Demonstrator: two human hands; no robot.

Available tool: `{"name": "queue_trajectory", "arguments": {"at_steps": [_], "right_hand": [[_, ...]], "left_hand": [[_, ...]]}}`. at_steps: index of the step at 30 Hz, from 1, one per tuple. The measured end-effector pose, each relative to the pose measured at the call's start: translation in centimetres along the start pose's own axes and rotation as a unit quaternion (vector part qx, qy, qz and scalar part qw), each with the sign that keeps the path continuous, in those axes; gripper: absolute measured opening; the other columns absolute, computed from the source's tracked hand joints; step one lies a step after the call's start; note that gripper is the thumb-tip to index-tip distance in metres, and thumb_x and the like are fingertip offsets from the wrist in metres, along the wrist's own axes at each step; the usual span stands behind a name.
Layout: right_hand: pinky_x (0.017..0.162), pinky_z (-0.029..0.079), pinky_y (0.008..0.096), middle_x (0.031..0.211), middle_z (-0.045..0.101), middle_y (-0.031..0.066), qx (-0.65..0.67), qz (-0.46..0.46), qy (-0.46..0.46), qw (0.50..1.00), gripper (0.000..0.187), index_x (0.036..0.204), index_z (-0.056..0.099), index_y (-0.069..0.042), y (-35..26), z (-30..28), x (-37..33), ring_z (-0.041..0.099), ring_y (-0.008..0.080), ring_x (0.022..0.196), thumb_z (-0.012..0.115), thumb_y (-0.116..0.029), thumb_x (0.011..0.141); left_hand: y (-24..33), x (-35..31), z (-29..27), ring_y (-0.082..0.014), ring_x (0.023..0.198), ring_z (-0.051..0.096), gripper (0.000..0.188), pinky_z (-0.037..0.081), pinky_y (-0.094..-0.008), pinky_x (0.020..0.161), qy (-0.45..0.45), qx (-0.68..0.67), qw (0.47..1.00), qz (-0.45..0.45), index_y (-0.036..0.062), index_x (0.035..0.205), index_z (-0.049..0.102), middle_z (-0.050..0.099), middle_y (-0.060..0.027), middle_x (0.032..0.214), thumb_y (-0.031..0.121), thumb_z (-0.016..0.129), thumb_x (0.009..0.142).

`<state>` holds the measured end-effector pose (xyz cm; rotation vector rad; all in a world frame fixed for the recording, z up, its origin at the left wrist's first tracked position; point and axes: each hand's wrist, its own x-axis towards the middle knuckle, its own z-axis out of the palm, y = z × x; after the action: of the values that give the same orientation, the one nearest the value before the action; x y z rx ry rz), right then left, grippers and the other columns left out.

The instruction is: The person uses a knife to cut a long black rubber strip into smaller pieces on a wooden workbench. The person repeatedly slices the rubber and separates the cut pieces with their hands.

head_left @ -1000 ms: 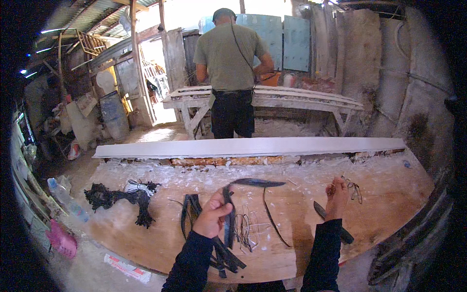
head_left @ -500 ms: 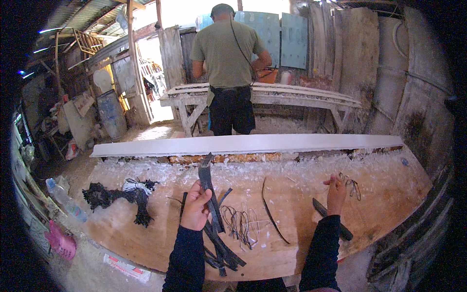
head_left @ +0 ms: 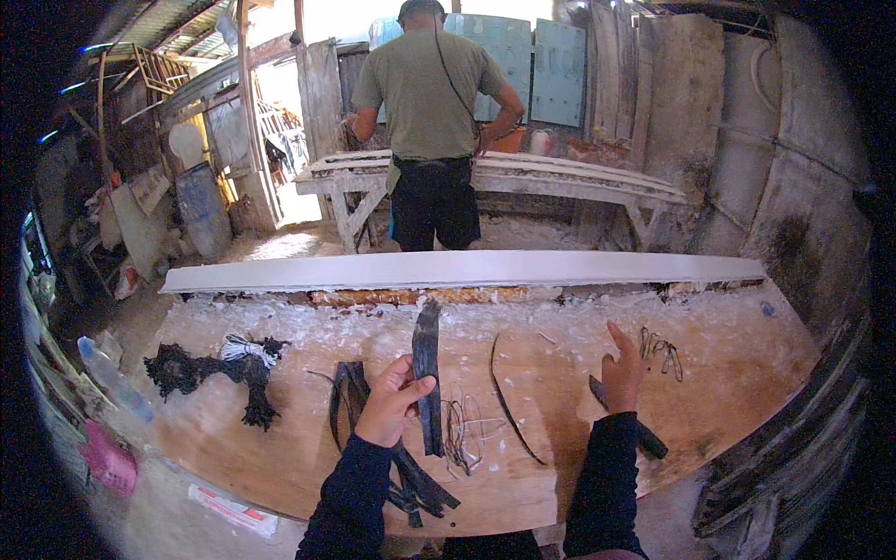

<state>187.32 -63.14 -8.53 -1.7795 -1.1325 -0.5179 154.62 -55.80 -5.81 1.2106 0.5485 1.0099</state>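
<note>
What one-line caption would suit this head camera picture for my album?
Left hand lifts a dark strip above a wooden workbench; right hand rests near it.

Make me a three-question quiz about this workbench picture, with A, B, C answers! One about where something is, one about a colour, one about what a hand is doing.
1. Where does the frayed black bundle lie?
A. Left part of the wooden bench
B. Right part
C. On the floor

2. What colour is the long board along the bench's far edge?
A. Red
B. White
C. Green

3. What is the left hand doing?
A. Resting flat and empty
B. Holding a dark flat strip
C. Pouring water

Answers:
1 A, it lies left of both hands.
2 B, it looks pale white.
3 B, the fingers close round the strip, while the right hand rests open on the bench.
</note>
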Motion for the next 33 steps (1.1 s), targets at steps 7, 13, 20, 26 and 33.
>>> {"name": "queue_trajectory", "arguments": {"at_steps": [7,13,20,26,33], "right_hand": [[0.085,0.041,0.0355,0.102,0.060,0.0122,0.086,0.089,-0.111,0.986,0.036,0.104,0.061,-0.012,-0.5,0.0,0.1,0.057,0.0247,0.093,0.063,-0.004,0.069],[0.080,0.044,0.0308,0.098,0.061,0.0097,0.175,0.192,-0.140,0.956,0.028,0.103,0.061,-0.007,-2.2,-0.7,0.3,0.057,0.0186,0.088,0.061,-0.011,0.075],[0.075,0.043,0.0249,0.091,0.062,0.0050,0.435,0.157,-0.364,0.808,0.024,0.096,0.060,0.001,-9.8,1.2,-3.7,0.056,0.0114,0.081,0.055,-0.020,0.084],[0.071,0.043,0.0231,0.083,0.062,0.0018,0.565,0.182,-0.428,0.681,0.015,0.089,0.061,-0.002,-12.7,1.8,-6.8,0.055,0.0090,0.077,0.059,-0.015,0.081],[0.067,0.044,0.0225,0.076,0.059,0.0014,0.582,0.189,-0.396,0.685,0.005,0.081,0.058,-0.001,-12.3,1.6,-6.6,0.055,0.0082,0.071,0.059,-0.004,0.078]], "left_hand": [[0.1,-0.6,0.7,0.0011,0.054,0.038,0.024,0.025,-0.0147,0.042,-0.012,0.031,0.999,-0.040,0.0113,0.098,0.054,0.047,0.0091,0.070,0.021,0.064,0.078],[0.2,-0.6,0.8,0.0007,0.055,0.039,0.027,0.026,-0.0146,0.042,-0.026,0.008,0.999,-0.042,0.0100,0.100,0.054,0.048,0.0088,0.072,0.021,0.065,0.078],[-0.5,-0.7,1.7,0.0002,0.058,0.043,0.027,0.030,-0.0145,0.043,-0.051,0.043,0.996,-0.061,0.0090,0.101,0.053,0.053,0.0062,0.079,0.017,0.065,0.077],[-1.2,-0.5,2.4,-0.0012,0.065,0.048,0.029,0.035,-0.0157,0.046,-0.111,0.097,0.989,-0.021,0.0068,0.103,0.051,0.056,0.0033,0.083,0.013,0.064,0.078],[-1.6,-0.8,2.7,-0.0027,0.065,0.050,0.022,0.039,-0.0165,0.053,-0.107,0.105,0.988,-0.044,0.0041,0.098,0.054,0.058,0.0020,0.079,0.011,0.062,0.079]]}}
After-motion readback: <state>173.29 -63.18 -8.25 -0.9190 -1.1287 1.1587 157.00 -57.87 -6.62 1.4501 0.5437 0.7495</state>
